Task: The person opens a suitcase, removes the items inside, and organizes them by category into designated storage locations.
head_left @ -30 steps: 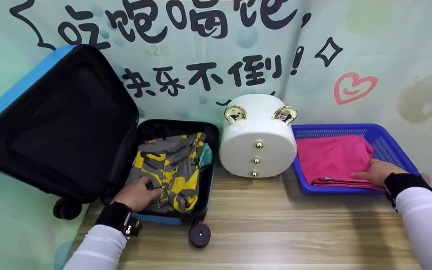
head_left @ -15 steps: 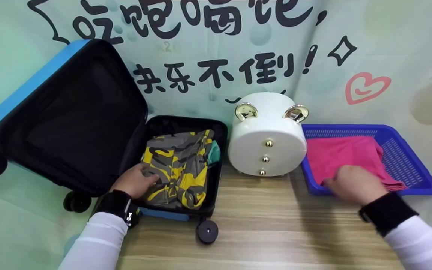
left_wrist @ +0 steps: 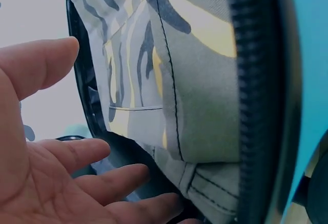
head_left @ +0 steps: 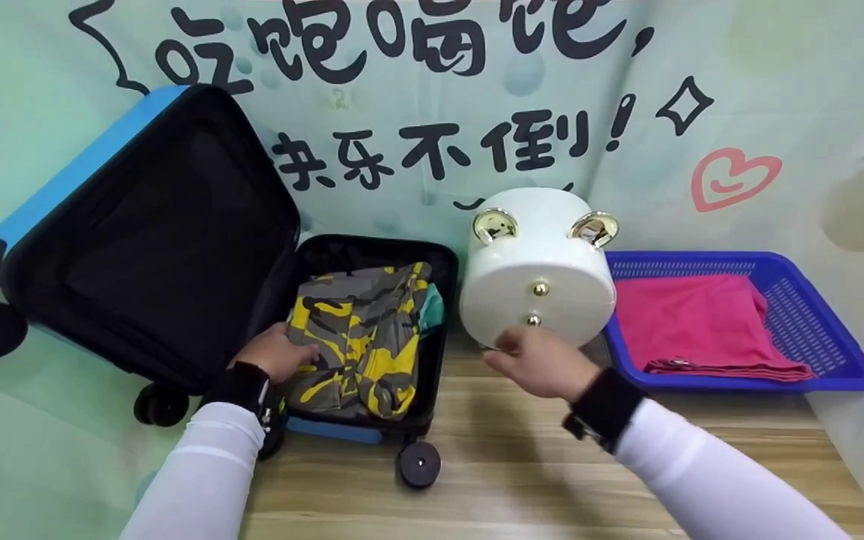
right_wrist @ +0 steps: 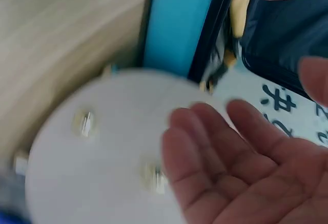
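Observation:
My left hand (head_left: 274,354) is at the left edge of the folded grey-and-yellow camouflage garment (head_left: 357,337) in the opened suitcase (head_left: 439,375). In the left wrist view its fingers (left_wrist: 118,180) are spread and relaxed beside the cloth, holding nothing. My right hand (head_left: 544,360) is in front of the white rounded box (head_left: 537,285), covering its lowest gold knob in the head view. The right wrist view shows its fingers (right_wrist: 205,147) loosely curved with nothing in them. Folded pink cloth (head_left: 694,322) lies in the blue basket (head_left: 837,360).
The suitcase lid (head_left: 169,232) leans back at the left, its black lining showing. A teal cloth (head_left: 430,307) is tucked at the garment's right side. One suitcase wheel (head_left: 418,463) sticks out over the wooden table (head_left: 507,480). A printed backdrop (head_left: 402,210) stands behind.
My right hand has left the pink cloth and moved left to the front of the white box. My left hand stays at the camouflage garment. The head view has shifted slightly.

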`<state>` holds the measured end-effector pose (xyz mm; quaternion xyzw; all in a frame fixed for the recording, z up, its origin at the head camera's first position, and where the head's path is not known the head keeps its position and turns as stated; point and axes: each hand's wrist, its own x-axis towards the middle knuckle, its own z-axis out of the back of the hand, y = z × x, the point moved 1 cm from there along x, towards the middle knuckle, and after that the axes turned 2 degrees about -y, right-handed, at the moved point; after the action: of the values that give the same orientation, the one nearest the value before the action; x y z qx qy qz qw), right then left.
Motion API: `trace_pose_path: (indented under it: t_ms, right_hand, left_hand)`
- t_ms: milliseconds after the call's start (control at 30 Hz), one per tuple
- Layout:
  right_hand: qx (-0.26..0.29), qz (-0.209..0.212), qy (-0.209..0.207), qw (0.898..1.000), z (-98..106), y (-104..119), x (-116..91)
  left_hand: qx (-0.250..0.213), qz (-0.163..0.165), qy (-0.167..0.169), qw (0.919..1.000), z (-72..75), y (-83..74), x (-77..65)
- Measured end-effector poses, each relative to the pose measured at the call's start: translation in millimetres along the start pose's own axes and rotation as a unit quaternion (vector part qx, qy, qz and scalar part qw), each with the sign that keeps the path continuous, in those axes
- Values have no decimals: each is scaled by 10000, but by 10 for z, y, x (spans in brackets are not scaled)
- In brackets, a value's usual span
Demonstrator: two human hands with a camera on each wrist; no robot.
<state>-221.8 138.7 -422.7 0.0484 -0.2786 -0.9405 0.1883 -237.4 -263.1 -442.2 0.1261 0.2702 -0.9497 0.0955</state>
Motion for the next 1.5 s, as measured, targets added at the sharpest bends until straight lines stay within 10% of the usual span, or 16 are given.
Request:
trace_pose_path:
  t_ms: [400, 833, 1500]
  right_hand:
    - [2077, -633, 329, 9756, -654, 508, 585]
    - [2032, -985, 846, 9705, -830, 656, 728]
    - [3972, -1591, 561, 9021, -1052, 788, 773]
  left_hand:
    - [139, -130, 151, 9997, -29, 19, 110]
    - [523, -77, 114, 9985, 0, 24, 125]
    - [881, 6, 528, 9947, 11, 84, 147]
